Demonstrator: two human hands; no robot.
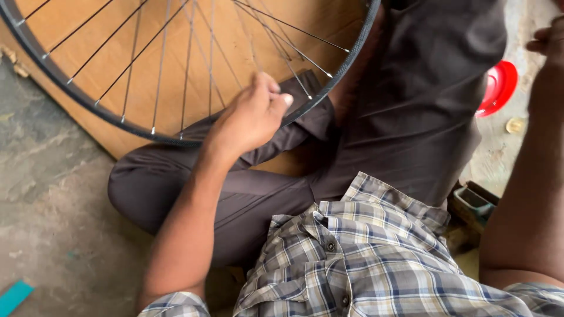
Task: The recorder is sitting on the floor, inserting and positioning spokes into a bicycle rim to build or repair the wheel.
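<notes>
The left hand [249, 117] is pinching a spoke [288, 70] of the bicycle wheel [88, 100], fingers narrow; the spoke is running up-right toward the rim. The right hand [549, 38] is lying well apart, its grip indeterminate.

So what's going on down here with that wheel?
A person in a checked shirt and dark trousers sits cross-legged on the floor with a spoked bicycle wheel in front of them, over a sheet of cardboard. Their left hand is closed around the spokes near the rim. The right hand is up at the frame's edge, mostly out of view, so what it holds is unclear. A red plastic object lies to the right.
</notes>
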